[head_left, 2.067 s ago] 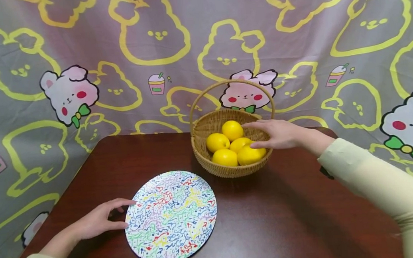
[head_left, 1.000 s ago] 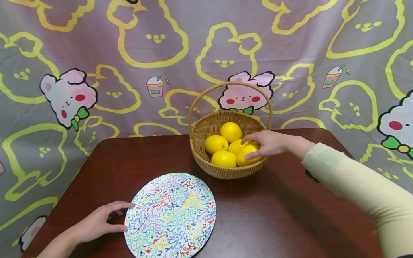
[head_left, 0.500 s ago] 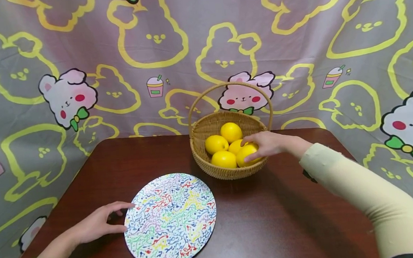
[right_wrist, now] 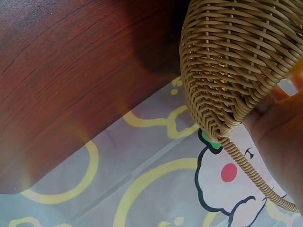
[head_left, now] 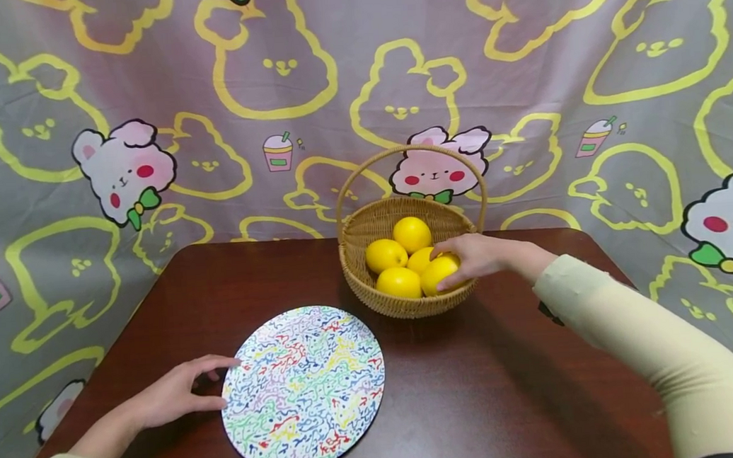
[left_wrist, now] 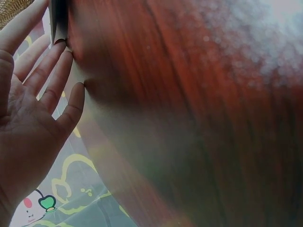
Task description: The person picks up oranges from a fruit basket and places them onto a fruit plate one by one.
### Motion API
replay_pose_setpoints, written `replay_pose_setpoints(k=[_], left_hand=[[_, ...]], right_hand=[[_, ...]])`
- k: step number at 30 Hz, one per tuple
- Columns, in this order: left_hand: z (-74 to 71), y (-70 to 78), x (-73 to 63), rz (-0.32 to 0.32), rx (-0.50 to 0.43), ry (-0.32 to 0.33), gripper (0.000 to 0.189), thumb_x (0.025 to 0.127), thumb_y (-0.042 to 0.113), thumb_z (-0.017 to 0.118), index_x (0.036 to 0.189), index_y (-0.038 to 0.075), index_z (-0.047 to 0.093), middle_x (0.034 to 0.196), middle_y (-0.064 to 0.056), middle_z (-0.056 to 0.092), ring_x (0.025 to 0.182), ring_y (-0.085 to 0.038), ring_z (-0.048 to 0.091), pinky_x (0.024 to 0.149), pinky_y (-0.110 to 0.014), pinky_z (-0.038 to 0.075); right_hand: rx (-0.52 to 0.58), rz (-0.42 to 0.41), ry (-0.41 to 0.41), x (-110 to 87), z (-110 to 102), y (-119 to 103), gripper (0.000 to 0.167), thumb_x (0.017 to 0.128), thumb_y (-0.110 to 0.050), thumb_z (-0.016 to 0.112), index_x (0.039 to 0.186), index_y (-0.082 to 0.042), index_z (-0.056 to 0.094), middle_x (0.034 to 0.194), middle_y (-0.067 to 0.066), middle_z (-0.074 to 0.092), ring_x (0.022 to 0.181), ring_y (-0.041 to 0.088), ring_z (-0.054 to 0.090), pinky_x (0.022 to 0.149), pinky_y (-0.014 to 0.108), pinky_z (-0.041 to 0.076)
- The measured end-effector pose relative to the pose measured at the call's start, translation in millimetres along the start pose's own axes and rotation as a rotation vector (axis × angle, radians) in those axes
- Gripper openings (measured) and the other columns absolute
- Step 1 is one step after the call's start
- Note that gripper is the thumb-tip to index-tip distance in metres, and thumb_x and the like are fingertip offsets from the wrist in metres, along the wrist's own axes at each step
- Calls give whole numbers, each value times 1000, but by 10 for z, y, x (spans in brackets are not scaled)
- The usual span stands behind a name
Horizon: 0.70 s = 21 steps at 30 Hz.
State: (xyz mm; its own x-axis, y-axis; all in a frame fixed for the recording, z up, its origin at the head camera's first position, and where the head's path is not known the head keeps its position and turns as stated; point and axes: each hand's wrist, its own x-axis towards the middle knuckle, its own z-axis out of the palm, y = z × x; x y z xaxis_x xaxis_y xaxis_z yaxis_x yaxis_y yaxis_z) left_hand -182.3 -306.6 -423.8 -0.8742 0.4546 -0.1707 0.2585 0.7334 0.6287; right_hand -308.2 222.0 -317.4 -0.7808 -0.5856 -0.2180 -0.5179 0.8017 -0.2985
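Note:
A wicker basket (head_left: pixel 354 279) with a tall arched handle holds several yellow lemons (head_left: pixel 386 255). My right hand (head_left: pixel 480 255) reaches over the basket's right rim, thumb and fingers curled round the front-right lemon (head_left: pixel 435 275), which still lies among the others. In the right wrist view the woven side of the basket (right_wrist: pixel 236 52) hides most of that grip. My left hand (head_left: pixel 167 393) rests at the left edge of a round white board (head_left: pixel 304 389) with multicoloured squiggles. Its fingers are extended and spread in the left wrist view, with the fingertips right at the board's dark edge (left_wrist: pixel 58 21).
Both things stand on a dark reddish-brown wooden table (head_left: pixel 480 398), the basket behind and to the right of the board. A grey curtain (head_left: pixel 303 56) with yellow bear outlines and white rabbits hangs right behind the table and along its sides.
My right hand has come down and left from above the basket's right side and closed round the front-right lemon. The left hand and the board have stayed in place.

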Motion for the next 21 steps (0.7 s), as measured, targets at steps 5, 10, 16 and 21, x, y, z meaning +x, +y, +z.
replay_pose_setpoints(k=[5, 10, 16, 21], left_hand=[[-9, 10, 5, -2, -5, -1, 62, 80, 40, 79, 132, 14, 58, 126, -8, 57, 97, -23, 50, 78, -31, 46], [-6, 15, 8, -8, -7, -2, 62, 79, 40, 79, 132, 14, 58, 125, -7, 57, 97, -23, 50, 77, -32, 46], [-7, 11, 5, -7, -13, -3, 62, 79, 39, 80, 131, 13, 58, 125, -7, 57, 98, -24, 51, 77, -32, 46], [-5, 1, -1, -10, -19, -4, 62, 79, 39, 80, 131, 13, 58, 125, -7, 58, 98, -24, 51, 77, -32, 46]], right_hand=[[7, -5, 7, -12, 0, 4, 73, 78, -59, 72, 131, -12, 56, 130, 14, 56, 114, 29, 53, 100, 48, 38], [19, -16, 16, -21, 5, 5, 71, 78, -57, 73, 130, -11, 57, 131, 14, 56, 115, 29, 52, 100, 48, 37], [50, -32, 18, -25, 7, 4, 68, 79, -53, 75, 128, -9, 57, 128, 13, 57, 112, 28, 53, 99, 47, 39], [71, -52, 13, -17, 4, -1, 67, 80, -50, 75, 128, -7, 58, 130, 15, 56, 114, 29, 52, 100, 48, 38]])
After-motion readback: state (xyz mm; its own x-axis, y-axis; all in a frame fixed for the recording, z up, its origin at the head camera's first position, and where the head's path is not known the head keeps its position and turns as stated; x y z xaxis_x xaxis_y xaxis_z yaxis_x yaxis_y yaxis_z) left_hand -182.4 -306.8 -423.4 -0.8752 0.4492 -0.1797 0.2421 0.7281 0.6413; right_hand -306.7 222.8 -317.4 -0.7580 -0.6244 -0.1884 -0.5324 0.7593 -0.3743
